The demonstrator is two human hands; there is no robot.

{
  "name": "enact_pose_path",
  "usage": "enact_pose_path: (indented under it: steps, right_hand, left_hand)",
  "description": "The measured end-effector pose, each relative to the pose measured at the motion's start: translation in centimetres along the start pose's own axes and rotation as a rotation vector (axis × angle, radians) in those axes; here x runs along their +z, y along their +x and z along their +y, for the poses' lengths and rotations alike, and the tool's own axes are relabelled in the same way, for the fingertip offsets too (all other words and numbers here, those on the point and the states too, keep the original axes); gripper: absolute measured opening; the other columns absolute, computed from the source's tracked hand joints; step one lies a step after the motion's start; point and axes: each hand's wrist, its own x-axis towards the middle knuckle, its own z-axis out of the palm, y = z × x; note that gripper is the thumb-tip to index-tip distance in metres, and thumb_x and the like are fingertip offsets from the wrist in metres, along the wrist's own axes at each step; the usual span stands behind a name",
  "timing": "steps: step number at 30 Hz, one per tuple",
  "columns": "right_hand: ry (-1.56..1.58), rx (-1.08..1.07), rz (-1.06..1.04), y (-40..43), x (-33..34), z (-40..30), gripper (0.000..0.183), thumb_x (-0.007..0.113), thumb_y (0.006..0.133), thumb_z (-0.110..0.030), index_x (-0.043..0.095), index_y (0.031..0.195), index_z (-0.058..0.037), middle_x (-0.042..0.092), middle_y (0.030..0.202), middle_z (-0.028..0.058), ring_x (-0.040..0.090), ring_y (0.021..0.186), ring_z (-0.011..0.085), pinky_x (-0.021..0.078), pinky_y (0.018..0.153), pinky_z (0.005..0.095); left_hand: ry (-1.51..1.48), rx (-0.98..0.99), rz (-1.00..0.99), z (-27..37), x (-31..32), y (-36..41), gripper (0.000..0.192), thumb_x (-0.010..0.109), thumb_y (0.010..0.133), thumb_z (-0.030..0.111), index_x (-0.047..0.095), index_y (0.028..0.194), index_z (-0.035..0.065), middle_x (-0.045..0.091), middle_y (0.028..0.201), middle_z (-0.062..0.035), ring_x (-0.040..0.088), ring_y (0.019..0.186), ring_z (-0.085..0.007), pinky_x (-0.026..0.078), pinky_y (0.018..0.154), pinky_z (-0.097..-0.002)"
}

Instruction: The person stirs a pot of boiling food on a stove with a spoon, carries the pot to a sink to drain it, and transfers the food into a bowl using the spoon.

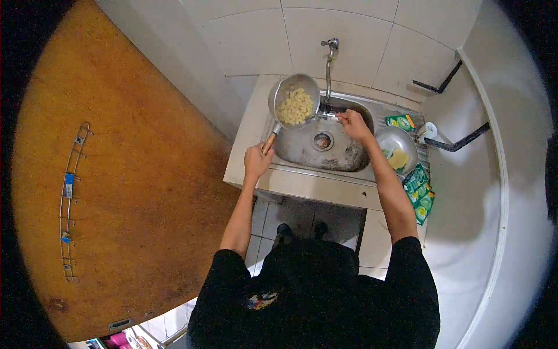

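My left hand [258, 161] is closed around the wooden handle [270, 141] of a metal saucepan [273, 97]. The pan is over the left rear part of the sink, tilted, with pale yellow diced pieces [296, 106] inside. My right hand [352, 124] grips the end of a thin metal utensil [326, 115], whose far end reaches the pan's rim; its tip is hard to make out. Beneath both is the stainless steel sink basin [301, 150] with its drain [323, 141]. Behind stands the wall faucet [329, 70]; whether water runs cannot be told.
On the ribbed drainboard right of the basin is a metal bowl [407, 141] holding a yellow sponge [398, 159]. Green packets [423, 203] and a white cup [430, 130] lie around it. Black wall brackets [457, 141] jut out at right. A brown door [144, 174] stands at left.
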Motion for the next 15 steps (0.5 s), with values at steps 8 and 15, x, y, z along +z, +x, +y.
enact_pose_path:
  steps: [8, 15]
  right_hand:
    - [-0.080, -0.031, 0.022, -0.1, -0.1, -0.6, 0.016, 0.055, 0.084, -0.010, 0.053, 0.083, 0.0058, 0.065, 0.094, 0.0181, 0.061, 0.089, 0.0344, 0.0488, 0.077, 0.0395]
    - [-0.094, -0.031, 0.025, -0.1, -0.4, -0.7, 0.018, 0.056, 0.084, -0.012, 0.054, 0.082, 0.0058, 0.065, 0.090, 0.0177, 0.061, 0.083, 0.0349, 0.0485, 0.072, 0.0388]
  left_hand:
    - [0.007, -0.014, -0.019, -0.4, -0.1, 0.0, 0.026, 0.063, 0.073, 0.023, 0.059, 0.073, -0.0024, 0.056, 0.063, -0.0222, 0.057, 0.063, -0.0401, 0.044, 0.059, -0.0454]
    - [-0.001, 0.019, -0.004, 0.0, -0.2, -0.1, 0.026, 0.063, 0.072, 0.023, 0.058, 0.072, -0.0023, 0.056, 0.061, -0.0217, 0.056, 0.061, -0.0399, 0.043, 0.057, -0.0452]
